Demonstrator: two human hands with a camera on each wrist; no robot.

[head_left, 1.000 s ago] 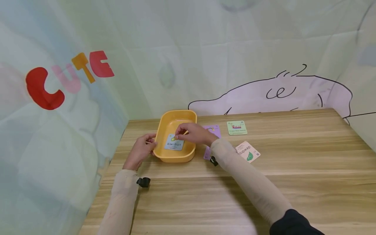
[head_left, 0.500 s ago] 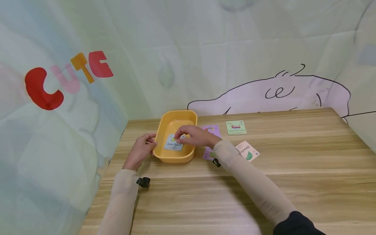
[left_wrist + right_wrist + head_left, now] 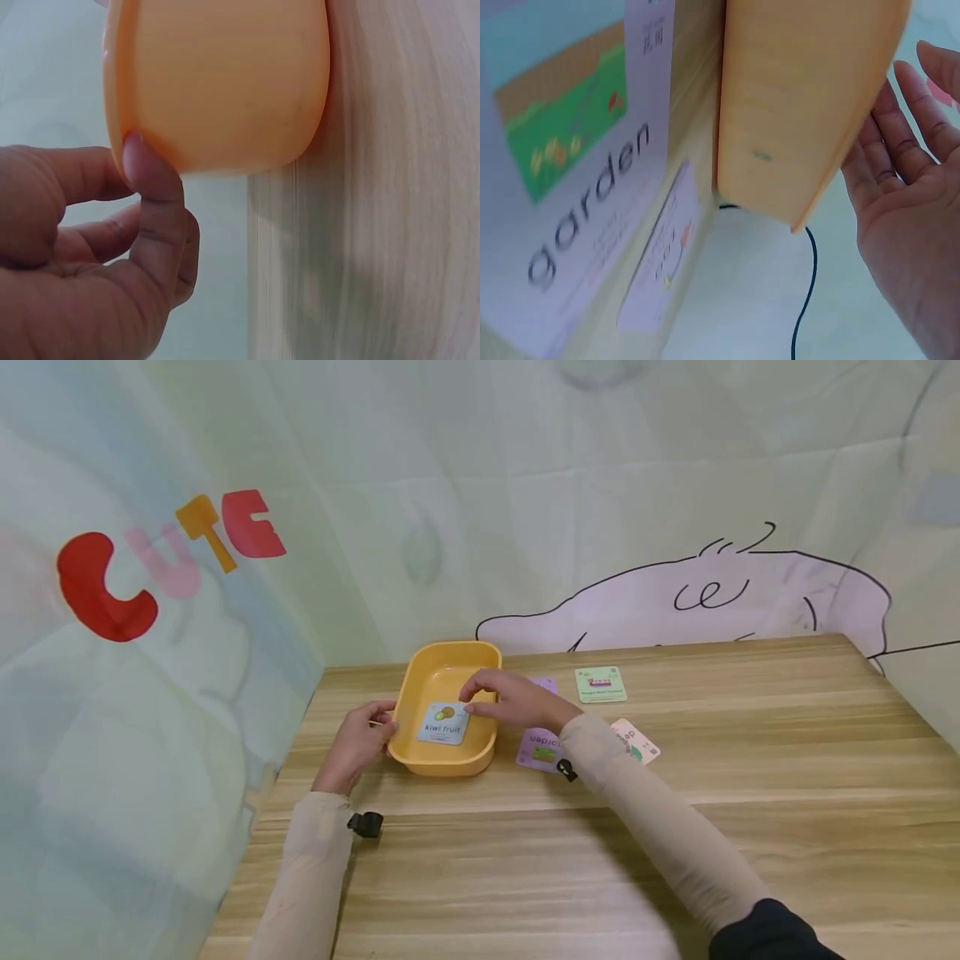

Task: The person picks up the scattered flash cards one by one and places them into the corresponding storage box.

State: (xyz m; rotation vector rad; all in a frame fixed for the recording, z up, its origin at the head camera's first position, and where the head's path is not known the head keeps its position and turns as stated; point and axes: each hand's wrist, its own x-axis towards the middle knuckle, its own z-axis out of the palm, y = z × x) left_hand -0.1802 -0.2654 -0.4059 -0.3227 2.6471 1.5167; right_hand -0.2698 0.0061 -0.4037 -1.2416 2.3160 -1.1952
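Observation:
A yellow plastic tray [image 3: 442, 767] stands at the back left of the table. My left hand [image 3: 354, 745] pinches its left rim between thumb and fingers; the left wrist view shows the thumb [image 3: 148, 166] against the tray's wall. Inside the tray lies a pale blue card [image 3: 441, 727] with a kiwi picture and the words "kiwi fruit". My right hand [image 3: 516, 697] reaches over the right rim, its fingers bent loosely near the card's upper right corner. Thumb and fingers stand apart with nothing between them in the right wrist view.
Right of the tray lie a purple "garden" card [image 3: 538, 750] and another purple card [image 3: 545, 683], partly hidden by my right hand. A green card [image 3: 601, 685] lies behind, and a pink card [image 3: 637, 742] is partly under my forearm. A printed cloth [image 3: 420, 527] hangs behind the table.
My right hand has drawn back slightly to the right from the kiwi fruit card, uncovering its picture. My left hand stays at the tray's rim.

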